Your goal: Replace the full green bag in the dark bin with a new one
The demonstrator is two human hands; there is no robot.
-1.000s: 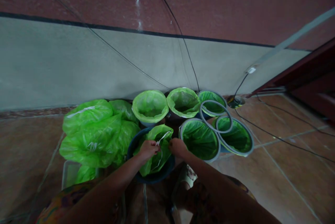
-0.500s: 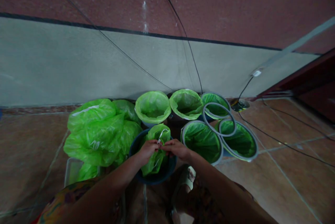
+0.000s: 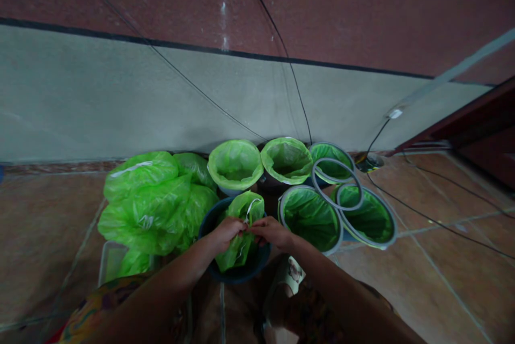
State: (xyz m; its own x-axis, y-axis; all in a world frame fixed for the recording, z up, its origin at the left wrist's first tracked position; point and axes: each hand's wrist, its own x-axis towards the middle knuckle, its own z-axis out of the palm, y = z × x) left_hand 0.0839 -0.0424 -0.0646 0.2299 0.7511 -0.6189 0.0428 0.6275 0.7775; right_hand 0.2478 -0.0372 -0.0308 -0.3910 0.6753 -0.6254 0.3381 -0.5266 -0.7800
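Probably light, slippery, tearable green plastic bag point(image 3: 232, 256) | my left grip point(image 3: 227, 231), right grip point(image 3: 274, 232) pinch its white drawstring point(image 3: 249, 208) | best held there

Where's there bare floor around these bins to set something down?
The near floor looks bare right of the gray-rimmed bins, and left of the heaped green bags. It's crowded between: bags, bins and the dark blue tub stand close, and your left hand and right hand hold another bag there.

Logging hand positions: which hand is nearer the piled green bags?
Left: the left hand is right of the piled green bags; the right hand is farther right.
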